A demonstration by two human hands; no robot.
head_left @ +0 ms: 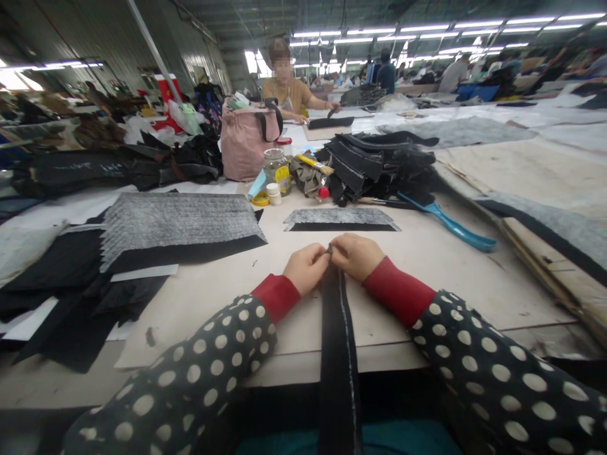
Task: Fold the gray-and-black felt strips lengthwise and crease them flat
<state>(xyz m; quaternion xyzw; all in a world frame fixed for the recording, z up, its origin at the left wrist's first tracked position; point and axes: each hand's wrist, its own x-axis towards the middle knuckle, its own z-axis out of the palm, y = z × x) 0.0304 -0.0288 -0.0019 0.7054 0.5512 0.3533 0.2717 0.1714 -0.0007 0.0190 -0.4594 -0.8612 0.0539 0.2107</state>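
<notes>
My left hand and my right hand meet over the work table, both pinching the far end of a long black fabric strip. From my fingers the strip runs toward me and hangs over the table's front edge, with a pale line along its right side. Just beyond my hands lies a short grey-and-black stack of strips. To the left of my left hand is a larger fanned stack of grey-faced black pieces.
Behind the strips stand a glass jar, a small white bottle and a yellow-handled brush. A heap of black pieces and a blue plastic tool lie right of them. A pink bag stands farther back; a co-worker sits opposite.
</notes>
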